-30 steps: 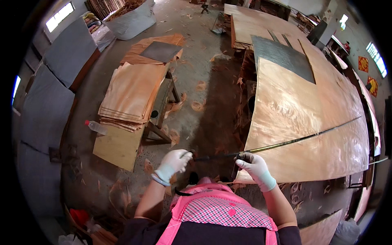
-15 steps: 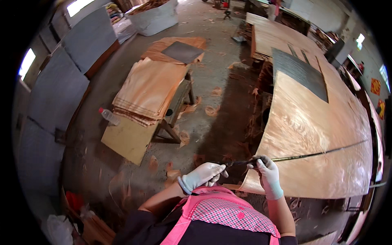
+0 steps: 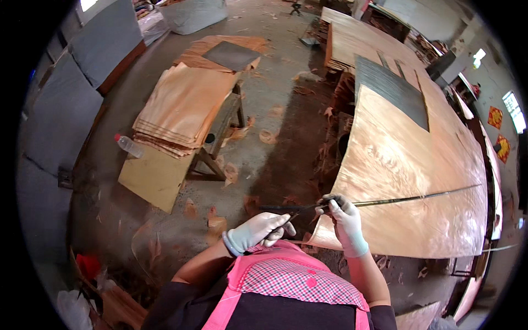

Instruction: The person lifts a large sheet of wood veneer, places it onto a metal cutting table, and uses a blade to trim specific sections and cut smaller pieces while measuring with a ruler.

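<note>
Both my hands wear whitish gloves with dark-stained fingertips. My right hand (image 3: 345, 219) is closed on a long, thin dark rod (image 3: 410, 198), which stretches right across a large pale wood veneer sheet (image 3: 385, 165). My left hand (image 3: 261, 230) is closed too, its fingers pinching a thin dark strip (image 3: 296, 212) that runs toward my right hand. Whether strip and rod are one piece I cannot tell. Both hands are in front of my pink checked apron (image 3: 308, 275), by the sheet's near left corner.
Left of centre, a low wooden bench (image 3: 157, 179) bears stacked veneer sheets (image 3: 190, 104) and a red-capped plastic bottle (image 3: 128, 146). A dark square panel (image 3: 231, 55) lies beyond. Grey panels (image 3: 60, 121) line the left side. Veneer scraps (image 3: 268, 137) litter the floor. Another dark panel (image 3: 390, 91) rests on the right-hand sheets.
The whole view has shifted, so the bench and sheets appear further left and higher. My hands remain closed at the dark rod and strip, with the left wrist slightly turned.
</note>
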Demonstrator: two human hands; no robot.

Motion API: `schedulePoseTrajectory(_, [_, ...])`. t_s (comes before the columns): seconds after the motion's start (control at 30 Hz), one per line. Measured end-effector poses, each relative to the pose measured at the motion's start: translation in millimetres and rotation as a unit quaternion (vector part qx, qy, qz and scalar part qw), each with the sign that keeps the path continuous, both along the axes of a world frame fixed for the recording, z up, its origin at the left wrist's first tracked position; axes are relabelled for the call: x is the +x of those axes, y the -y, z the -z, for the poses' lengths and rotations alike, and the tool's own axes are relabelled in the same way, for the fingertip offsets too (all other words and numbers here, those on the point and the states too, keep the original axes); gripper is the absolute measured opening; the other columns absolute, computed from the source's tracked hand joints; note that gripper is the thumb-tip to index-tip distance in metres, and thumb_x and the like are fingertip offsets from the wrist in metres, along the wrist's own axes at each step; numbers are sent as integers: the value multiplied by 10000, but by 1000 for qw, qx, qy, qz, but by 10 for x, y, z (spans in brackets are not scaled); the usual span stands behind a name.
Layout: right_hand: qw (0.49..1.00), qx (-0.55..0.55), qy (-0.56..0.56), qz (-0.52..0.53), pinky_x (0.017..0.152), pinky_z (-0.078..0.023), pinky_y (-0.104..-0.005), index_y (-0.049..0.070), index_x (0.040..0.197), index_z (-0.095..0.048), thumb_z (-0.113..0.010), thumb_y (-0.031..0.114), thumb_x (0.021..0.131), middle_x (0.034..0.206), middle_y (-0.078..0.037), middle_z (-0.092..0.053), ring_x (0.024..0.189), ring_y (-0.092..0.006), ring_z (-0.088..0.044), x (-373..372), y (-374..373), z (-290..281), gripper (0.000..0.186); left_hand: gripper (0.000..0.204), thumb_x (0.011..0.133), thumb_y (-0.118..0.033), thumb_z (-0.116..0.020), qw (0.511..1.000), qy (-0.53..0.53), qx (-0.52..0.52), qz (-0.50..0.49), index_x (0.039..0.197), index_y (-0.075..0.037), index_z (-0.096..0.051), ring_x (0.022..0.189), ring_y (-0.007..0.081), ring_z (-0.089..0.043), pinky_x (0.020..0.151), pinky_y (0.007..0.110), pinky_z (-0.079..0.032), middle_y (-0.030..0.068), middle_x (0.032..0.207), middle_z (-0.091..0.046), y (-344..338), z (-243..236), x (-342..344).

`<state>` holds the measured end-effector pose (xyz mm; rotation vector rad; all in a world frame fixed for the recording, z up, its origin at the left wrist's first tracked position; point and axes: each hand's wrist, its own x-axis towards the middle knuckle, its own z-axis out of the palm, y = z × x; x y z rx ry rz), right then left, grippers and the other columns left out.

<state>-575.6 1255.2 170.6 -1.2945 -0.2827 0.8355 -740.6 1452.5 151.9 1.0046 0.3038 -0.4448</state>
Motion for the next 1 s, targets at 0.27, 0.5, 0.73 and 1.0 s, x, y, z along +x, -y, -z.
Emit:
schedulePoseTrajectory(0.27, [999,43,-13,3,838,-517,-304,-25,1109,-582,-545,142,1000,998,-89,-647,879,-164,-634,14,26,44,203,488,1059,-380,-364,999,-25,-33,27,1021,37,-615,432,52,-344,407,214,-284,-51,554,-395,21,-61,7])
schedulePoseTrajectory(0.5, [999,40,6,-27,844,-512,-307,-19,1084,-583,-531,123,1003,972,-86,-642,882,-164,-628,25,99,95,172,492,1055,-393,-369,999,-7,-35,40,1013,32,-613,420,45,-329,393,209,-272,-56,544,-384,23,-108,-18])
schedulePoseTrajectory(0.73, [984,-32,133,-114,841,-491,-288,-18,1065,-577,-499,72,1002,966,-61,-637,901,-143,-612,118,199,66,135,491,1056,-389,-371,994,-29,-63,84,1000,32,-618,420,47,-324,396,211,-271,-55,547,-385,-14,-88,-10])
schedulePoseTrajectory(1.0, [994,40,101,-19,877,-491,-306,-24,1080,-577,-531,131,1003,995,-81,-642,931,-159,-604,80,219,-3,179,493,1057,-390,-368,994,-22,-40,95,1017,34,-617,417,53,-318,387,215,-265,-53,536,-373,-48,-138,54])
